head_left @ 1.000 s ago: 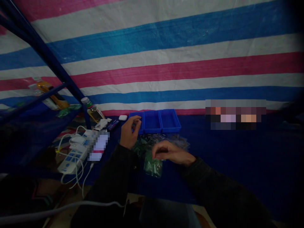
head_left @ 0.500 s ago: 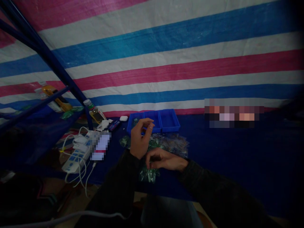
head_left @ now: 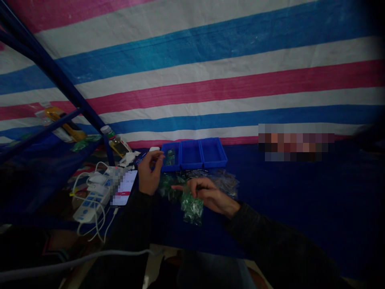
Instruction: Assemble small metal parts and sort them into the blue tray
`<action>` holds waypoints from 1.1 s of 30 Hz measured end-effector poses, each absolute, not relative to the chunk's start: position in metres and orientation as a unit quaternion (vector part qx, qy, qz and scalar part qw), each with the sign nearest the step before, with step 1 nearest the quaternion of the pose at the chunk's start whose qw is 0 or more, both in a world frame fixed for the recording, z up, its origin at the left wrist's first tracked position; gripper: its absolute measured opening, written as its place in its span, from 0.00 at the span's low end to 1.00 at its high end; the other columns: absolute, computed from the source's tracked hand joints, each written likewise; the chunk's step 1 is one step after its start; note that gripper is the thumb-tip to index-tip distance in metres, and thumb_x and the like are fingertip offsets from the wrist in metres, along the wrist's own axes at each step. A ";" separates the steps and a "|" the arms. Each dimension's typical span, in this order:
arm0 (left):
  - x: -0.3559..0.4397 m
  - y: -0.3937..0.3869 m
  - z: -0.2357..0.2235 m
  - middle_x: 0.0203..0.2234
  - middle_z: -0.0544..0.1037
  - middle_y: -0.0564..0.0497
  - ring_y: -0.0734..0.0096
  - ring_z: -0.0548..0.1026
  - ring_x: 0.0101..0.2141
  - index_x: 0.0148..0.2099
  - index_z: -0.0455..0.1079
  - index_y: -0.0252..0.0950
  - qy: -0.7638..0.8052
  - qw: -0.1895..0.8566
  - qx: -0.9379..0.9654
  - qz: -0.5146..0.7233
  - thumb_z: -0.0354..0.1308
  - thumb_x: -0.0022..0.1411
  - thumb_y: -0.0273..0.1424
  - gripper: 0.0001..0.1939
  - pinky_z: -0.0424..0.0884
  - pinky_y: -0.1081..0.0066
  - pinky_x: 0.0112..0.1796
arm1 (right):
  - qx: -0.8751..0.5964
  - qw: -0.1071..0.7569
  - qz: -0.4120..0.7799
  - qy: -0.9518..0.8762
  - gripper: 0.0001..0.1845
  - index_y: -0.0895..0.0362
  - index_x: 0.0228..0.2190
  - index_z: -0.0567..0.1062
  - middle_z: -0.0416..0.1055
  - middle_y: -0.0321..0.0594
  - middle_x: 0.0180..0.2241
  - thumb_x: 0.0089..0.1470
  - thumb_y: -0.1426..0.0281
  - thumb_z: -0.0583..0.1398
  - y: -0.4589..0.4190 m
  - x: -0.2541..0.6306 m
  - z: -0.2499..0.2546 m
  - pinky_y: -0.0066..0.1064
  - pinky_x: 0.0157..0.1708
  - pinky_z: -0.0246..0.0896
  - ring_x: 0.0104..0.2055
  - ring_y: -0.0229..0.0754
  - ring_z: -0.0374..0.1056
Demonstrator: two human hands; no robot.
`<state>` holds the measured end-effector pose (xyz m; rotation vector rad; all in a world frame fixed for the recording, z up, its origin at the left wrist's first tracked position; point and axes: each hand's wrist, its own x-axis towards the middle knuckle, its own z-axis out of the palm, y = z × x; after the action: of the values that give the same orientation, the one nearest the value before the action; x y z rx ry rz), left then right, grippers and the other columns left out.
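Note:
My right hand (head_left: 212, 194) reaches in over the blue table and pinches the top of a clear plastic bag with green contents (head_left: 192, 208). One of its fingers points out to the left. My left hand (head_left: 150, 172) is raised beside the left compartment of a blue divided tray (head_left: 191, 164), thumb and fingertips drawn together; whatever they may hold is too small to make out. Small clear packets (head_left: 170, 157) lie in that compartment. Between my hands and the tray are more green bags (head_left: 168, 186), and clear bags with brownish contents (head_left: 225, 182) lie to the right.
To the left are a white power strip (head_left: 92, 204) with tangled cables, a phone (head_left: 128, 186), crumpled tissue (head_left: 128, 158) and a drink bottle (head_left: 116, 142). A blue metal frame (head_left: 66, 86) slants along the left. Striped sheeting (head_left: 210, 88) hangs behind the table.
My left hand has moved left, away from the middle of the tray, and its fingertips have come together. My right hand has taken hold of the green bag. The view has shifted slightly.

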<state>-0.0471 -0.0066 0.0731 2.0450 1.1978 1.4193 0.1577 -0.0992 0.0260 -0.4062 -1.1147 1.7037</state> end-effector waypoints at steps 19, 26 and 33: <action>-0.007 0.011 0.016 0.36 0.78 0.50 0.71 0.74 0.33 0.50 0.72 0.36 0.351 0.078 0.798 0.484 0.55 0.70 0.29 0.09 0.71 0.68 0.41 | -0.260 0.653 0.631 -0.329 0.18 0.51 0.43 0.81 0.79 0.39 0.42 0.49 0.72 0.68 -0.080 0.176 0.020 0.32 0.35 0.67 0.40 0.45 0.76; 0.000 0.003 0.046 0.43 0.79 0.45 0.61 0.75 0.46 0.48 0.75 0.37 0.224 0.082 0.873 0.426 0.62 0.66 0.32 0.09 0.71 0.59 0.48 | -0.375 0.657 0.548 -0.358 0.11 0.56 0.33 0.79 0.74 0.35 0.26 0.53 0.61 0.69 -0.076 0.177 0.019 0.28 0.24 0.58 0.24 0.36 0.67; 0.020 0.007 0.045 0.28 0.76 0.52 0.72 0.73 0.29 0.36 0.72 0.35 0.248 0.191 0.845 0.433 0.58 0.69 0.32 0.08 0.69 0.71 0.32 | -0.504 0.659 0.358 -0.428 0.20 0.56 0.21 0.70 0.58 0.28 0.17 0.55 0.57 0.67 -0.073 0.187 0.016 0.28 0.21 0.43 0.20 0.32 0.52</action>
<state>0.0198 0.0065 0.0450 2.3742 0.6975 1.2158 0.1874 -0.0728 0.0159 -1.1404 -0.9697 0.8106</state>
